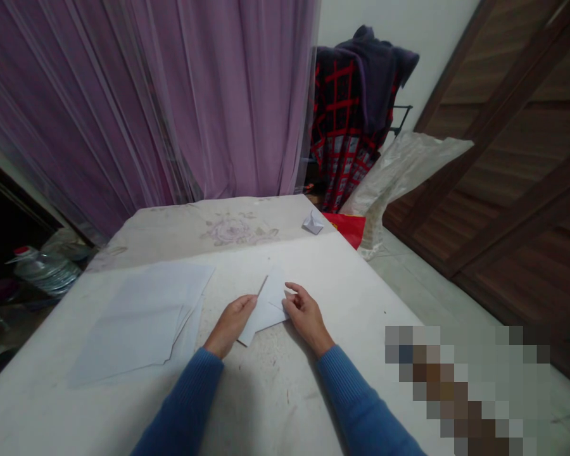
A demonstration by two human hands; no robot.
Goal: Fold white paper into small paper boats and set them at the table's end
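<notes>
Between my two hands is a folded piece of white paper (pixel 268 311), low over the table, with angled edges and a crease line on its right part. My left hand (pixel 232 324) grips its left edge, thumb on top and the other fingers mostly out of sight beneath. At the right side, my right hand (pixel 306 316) pinches the paper between thumb and curled fingers, its index finger bent above the edge. A small folded paper shape (pixel 312 223) with a raised point rests near the table's far right corner.
Loose white sheets (pixel 137 323) lie overlapping on the left of the cloth-covered table (pixel 342 373). Behind it hang purple curtains (pixel 237 95). A clear plastic bottle (pixel 47 271) stands off the left edge; a red bag (pixel 349 228) and clear plastic sheeting (pixel 399 171) are beyond the right edge.
</notes>
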